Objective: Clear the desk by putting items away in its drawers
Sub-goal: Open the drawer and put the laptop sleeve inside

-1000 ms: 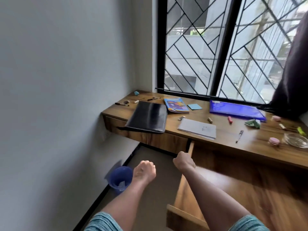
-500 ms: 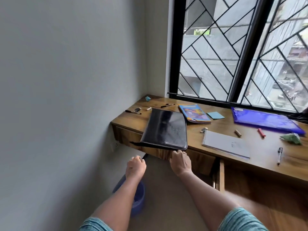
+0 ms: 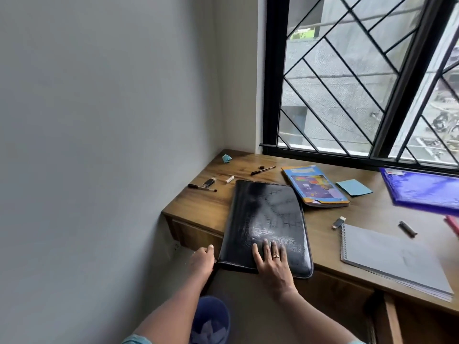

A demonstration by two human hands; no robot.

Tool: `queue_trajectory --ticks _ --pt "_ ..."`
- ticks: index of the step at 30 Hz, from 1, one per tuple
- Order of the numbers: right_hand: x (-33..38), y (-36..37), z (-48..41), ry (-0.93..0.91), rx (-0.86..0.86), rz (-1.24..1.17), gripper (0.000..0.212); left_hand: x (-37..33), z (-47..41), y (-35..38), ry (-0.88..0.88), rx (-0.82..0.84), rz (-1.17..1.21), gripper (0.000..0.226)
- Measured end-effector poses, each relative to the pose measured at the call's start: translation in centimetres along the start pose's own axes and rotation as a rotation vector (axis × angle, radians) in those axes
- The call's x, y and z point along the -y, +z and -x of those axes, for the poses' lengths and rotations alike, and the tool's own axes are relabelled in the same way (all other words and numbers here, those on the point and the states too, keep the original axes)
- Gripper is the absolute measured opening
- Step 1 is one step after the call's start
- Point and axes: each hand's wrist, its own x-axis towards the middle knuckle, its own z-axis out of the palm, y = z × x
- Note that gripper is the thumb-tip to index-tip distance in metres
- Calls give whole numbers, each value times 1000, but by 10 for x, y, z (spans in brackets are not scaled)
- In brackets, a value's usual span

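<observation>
Home study: desk (image 3: 203,207) under barred window (image 3: 347,78)

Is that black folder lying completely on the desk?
No, the black folder has its near end sticking out past the front edge of the desk, with the right hand lying flat on that end.

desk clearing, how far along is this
Barely begun. Done: nothing visibly put away, though a drawer at lower right looks pulled open. In hand: the right hand lies flat on the black folder, the left hand at its near corner. Left: the colourful book, blue sticky notes, purple file, spiral notebook and pens all lie on the desk.
</observation>
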Motion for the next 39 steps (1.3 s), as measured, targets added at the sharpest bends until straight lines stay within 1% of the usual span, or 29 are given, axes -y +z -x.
queue_trajectory --ticks 2,6,8,9,11,13,17,20,21,22,24,26,29,31,33,35,36,38,39 --pt "-3 0 -5 -18 -16 2 43 -4 -7 -1 -69 13 114 53" --pt "-8 -4 -11 -34 89 34 45 -1 -15 3 -185 103 435 60" --pt "-8 -14 -12 -62 89 44 59 6 -12 2 -215 115 621 62" --pt "-7 -20 -11 -82 74 51 61 9 -12 0 -226 100 708 62" --pt "-4 -45 -9 -110 -29 103 42 13 -11 -6 -238 56 870 62" --pt "-6 -72 -11 -155 -149 157 42 16 -6 -14 -232 27 964 58" --pt "-5 -143 -7 -143 -402 89 41 25 15 -29 -148 59 961 52" --pt "-5 -191 11 -67 -485 -88 38 32 30 -35 -68 91 970 43" --pt "-7 -205 15 -26 -483 -168 38 33 34 -35 -55 82 968 39" --pt "-10 -218 20 37 -468 -249 39 33 39 -36 -58 64 974 37" --pt "-20 -242 30 169 -516 -427 38 35 52 -37 -55 62 966 39" --pt "-33 -264 44 270 -583 -605 38 37 64 -36 -40 91 944 38" --pt "-60 -286 75 373 -571 -844 40 37 93 -33 4 163 951 29" --pt "-80 -292 98 419 -554 -1022 35 32 115 -31 15 195 954 37" --pt "-101 -289 124 461 -529 -1240 28 29 136 -22 47 223 915 41" --pt "-124 -280 153 510 -489 -1393 32 27 147 -6 68 265 880 52" --pt "-133 -275 168 529 -447 -1451 34 29 136 10 93 265 866 57" --pt "-154 -265 199 590 -362 -1539 29 34 100 53 83 238 829 78" --pt "-165 -258 214 622 -318 -1569 26 32 97 64 61 240 818 90"
